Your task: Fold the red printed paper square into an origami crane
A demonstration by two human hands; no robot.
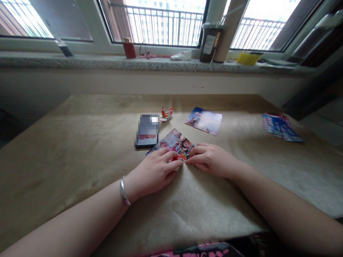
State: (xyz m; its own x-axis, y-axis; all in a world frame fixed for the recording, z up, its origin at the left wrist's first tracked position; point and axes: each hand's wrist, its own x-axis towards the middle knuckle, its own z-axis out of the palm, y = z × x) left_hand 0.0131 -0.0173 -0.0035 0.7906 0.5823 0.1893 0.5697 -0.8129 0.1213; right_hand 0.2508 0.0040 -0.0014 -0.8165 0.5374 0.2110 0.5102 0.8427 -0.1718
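A colourful printed paper sheet [175, 140] lies on the table between my hands, one corner pointing away from me. My left hand [158, 167] bends its fingers over the sheet's near left part, thumb and fingertips at the near edge. At the near right edge, my right hand [209, 159] pinches the paper, its fingertips close to those of the left. Both hands cover the paper's side corners in part. Just beyond the left hand lies a phone [147, 132], its screen blurred out. A small folded red-and-white paper piece [167, 113] stands beside the phone's top right.
Another printed sheet [205, 120] lies flat beyond my right hand. Several blue and red printed papers [281, 126] overlap at the table's right. Behind the table [80, 142] runs a stone windowsill [93, 63] holding a red container [129, 49], a dark cup [210, 44] and a yellow object [249, 58].
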